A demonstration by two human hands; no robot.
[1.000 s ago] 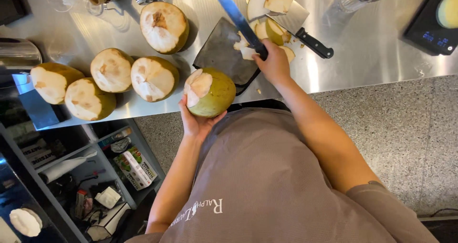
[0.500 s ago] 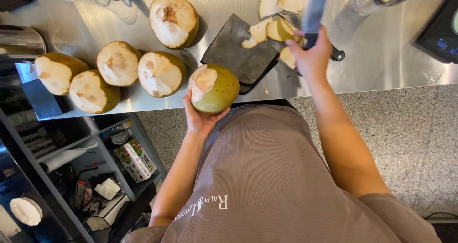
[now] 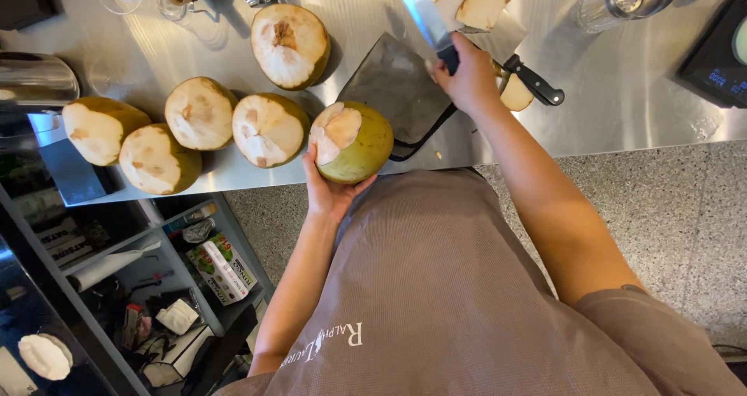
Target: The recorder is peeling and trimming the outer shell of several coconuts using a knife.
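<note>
Steel counter (image 3: 622, 131) above speckled floor (image 3: 685, 209); left hand (image 3: 331, 194) cups coconut (image 3: 352, 141).

The left hand (image 3: 331, 194) cupped a green, partly trimmed coconut (image 3: 352, 141) from below at the edge of the steel counter (image 3: 622, 92). The right hand (image 3: 467, 77) gripped a long-bladed cleaver (image 3: 416, 7), raised over a dark cutting board (image 3: 393, 89). Five more trimmed coconuts (image 3: 201, 113) lay to the left.

Partly trimmed green coconut (image 3: 354, 143), cleaver (image 3: 420, 11) seemingly raised
</note>
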